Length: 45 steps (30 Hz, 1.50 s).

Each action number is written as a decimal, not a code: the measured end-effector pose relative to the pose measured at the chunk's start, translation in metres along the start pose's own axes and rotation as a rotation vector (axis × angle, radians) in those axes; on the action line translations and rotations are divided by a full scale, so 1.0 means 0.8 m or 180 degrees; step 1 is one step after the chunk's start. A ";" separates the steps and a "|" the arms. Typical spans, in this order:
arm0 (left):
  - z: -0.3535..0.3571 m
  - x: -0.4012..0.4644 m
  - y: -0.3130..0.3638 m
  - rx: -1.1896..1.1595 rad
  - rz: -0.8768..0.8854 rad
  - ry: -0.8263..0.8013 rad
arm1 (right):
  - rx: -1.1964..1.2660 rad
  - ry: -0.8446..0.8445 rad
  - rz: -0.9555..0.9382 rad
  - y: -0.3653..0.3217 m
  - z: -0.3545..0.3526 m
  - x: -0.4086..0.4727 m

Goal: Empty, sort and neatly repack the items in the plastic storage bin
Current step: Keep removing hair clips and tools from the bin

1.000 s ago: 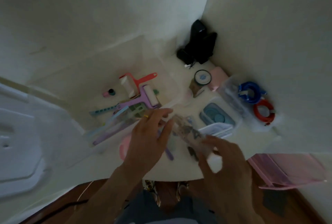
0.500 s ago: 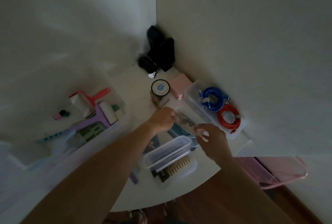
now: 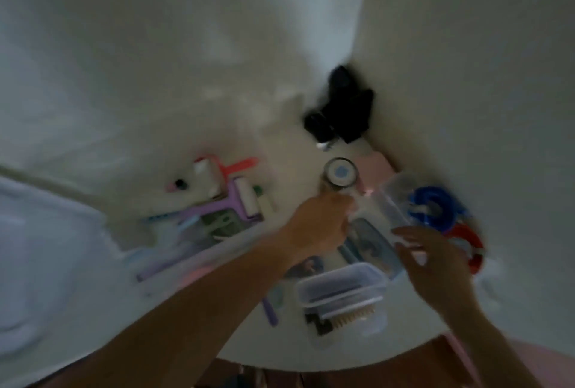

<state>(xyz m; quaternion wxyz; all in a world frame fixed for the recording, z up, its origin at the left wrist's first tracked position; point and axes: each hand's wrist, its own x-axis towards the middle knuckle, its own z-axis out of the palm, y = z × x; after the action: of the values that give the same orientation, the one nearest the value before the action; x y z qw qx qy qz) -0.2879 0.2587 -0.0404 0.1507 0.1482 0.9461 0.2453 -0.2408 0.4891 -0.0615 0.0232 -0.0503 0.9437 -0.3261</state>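
The frame is blurred. The big clear storage bin [image 3: 186,263] stands at the left, with a red lint roller [image 3: 236,166], a purple lint roller [image 3: 230,207] and small items inside. My left hand [image 3: 320,222] reaches over the white table, fingers curled just below a round jar [image 3: 340,174]; blur hides what they hold. My right hand [image 3: 432,257] hovers with fingers spread and nothing in them, beside a flat clear packet or case [image 3: 371,241] lying between the hands.
A small clear lidded box [image 3: 339,288] sits on a tub with a brush [image 3: 351,317]. A clear tray holds blue cable [image 3: 432,204] and red cable [image 3: 466,241]. Black objects [image 3: 342,107] fill the corner, next to a pink box [image 3: 378,166]. The bin lid [image 3: 31,263] lies far left.
Half a second ago both hands held a clear packet near the jar. The right hand has let go and drawn back with fingers spread; the left hand stays by the jar.
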 end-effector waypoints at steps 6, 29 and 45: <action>-0.097 -0.118 -0.107 -0.0285 -0.0520 0.0981 | 0.0605 -0.0146 -0.1072 -0.234 0.007 0.046; -0.047 -0.155 -0.382 -0.0748 -0.2326 0.0524 | -0.3016 -0.1087 -0.1407 -0.324 0.277 0.214; -0.029 -0.104 -0.448 0.1122 -0.1254 0.0765 | -0.1631 -0.0789 -0.1301 -0.346 0.250 0.158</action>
<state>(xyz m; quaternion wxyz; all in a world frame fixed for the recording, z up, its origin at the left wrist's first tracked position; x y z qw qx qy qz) -0.2940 -0.0799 -0.1855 0.0542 -0.0447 0.9958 0.0589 -0.3289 0.1358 -0.0489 0.0584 -0.2816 0.9553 -0.0679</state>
